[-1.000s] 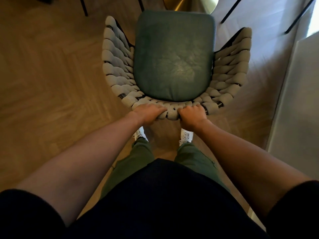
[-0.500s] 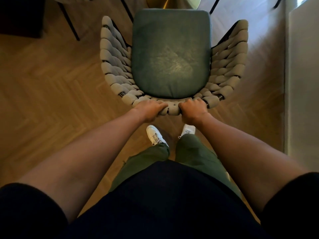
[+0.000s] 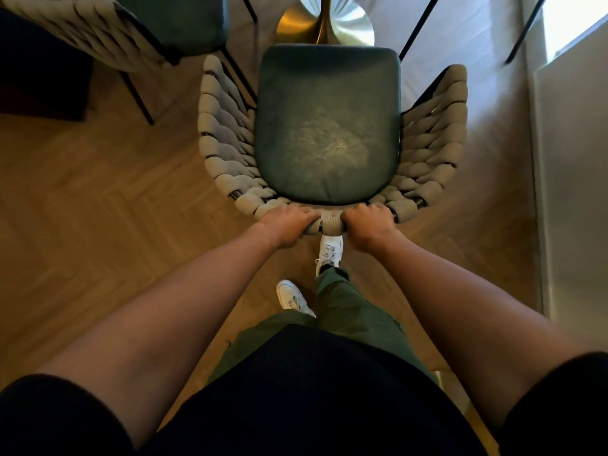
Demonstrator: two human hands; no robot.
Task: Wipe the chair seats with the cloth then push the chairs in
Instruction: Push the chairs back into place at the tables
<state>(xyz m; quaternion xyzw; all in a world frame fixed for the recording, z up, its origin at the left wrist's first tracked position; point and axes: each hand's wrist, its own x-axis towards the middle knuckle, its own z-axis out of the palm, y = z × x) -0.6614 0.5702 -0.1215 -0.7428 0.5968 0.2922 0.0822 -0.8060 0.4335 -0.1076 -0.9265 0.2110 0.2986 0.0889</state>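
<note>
A chair with a dark green seat cushion [image 3: 329, 126] and a beige woven curved backrest [image 3: 227, 153] stands in front of me on the wooden floor. My left hand [image 3: 286, 225] and my right hand [image 3: 370, 225] both grip the top middle of the backrest, fingers curled over the woven rail, close together. The chair's front edge points toward a brass table base [image 3: 324, 26]. No cloth is in view.
A second chair [image 3: 138, 31] of the same kind stands at the upper left. Thin black chair legs [image 3: 418, 28] show at the upper right. A pale wall or cabinet [image 3: 572, 192] runs along the right side. My feet in white shoes [image 3: 329, 250] are just behind the chair.
I have stepped forward with the chair, and the brass table base and the second chair have come into view at the top. Both hands keep their grip on the backrest.
</note>
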